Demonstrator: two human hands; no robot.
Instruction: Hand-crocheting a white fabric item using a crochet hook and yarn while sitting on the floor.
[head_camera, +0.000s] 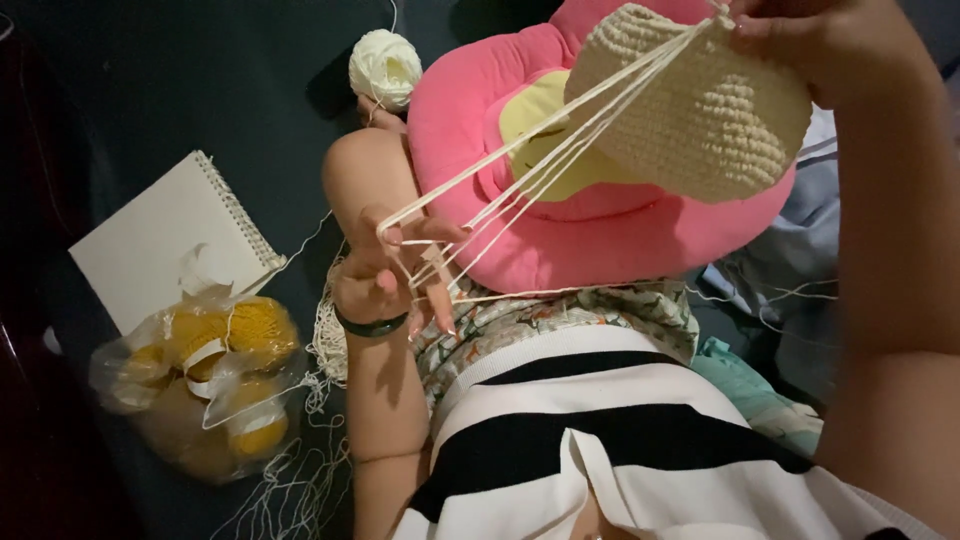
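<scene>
My left hand (392, 270) is held low over my lap, with several cream yarn strands (540, 160) looped around its spread fingers. The strands run taut up to the right. There my right hand (812, 40) pinches them at the top edge of a cream crocheted piece (700, 110), round and bowl-shaped, which it holds up. A dark band sits on my left wrist.
A pink cushion with a yellow centre (560, 210) lies on my lap. A cream yarn ball (385, 66) rests on the dark floor beyond. A spiral notebook (165, 240) and a clear bag of yellow yarn (205, 385) lie at left, with loose cream threads (290, 480) nearby.
</scene>
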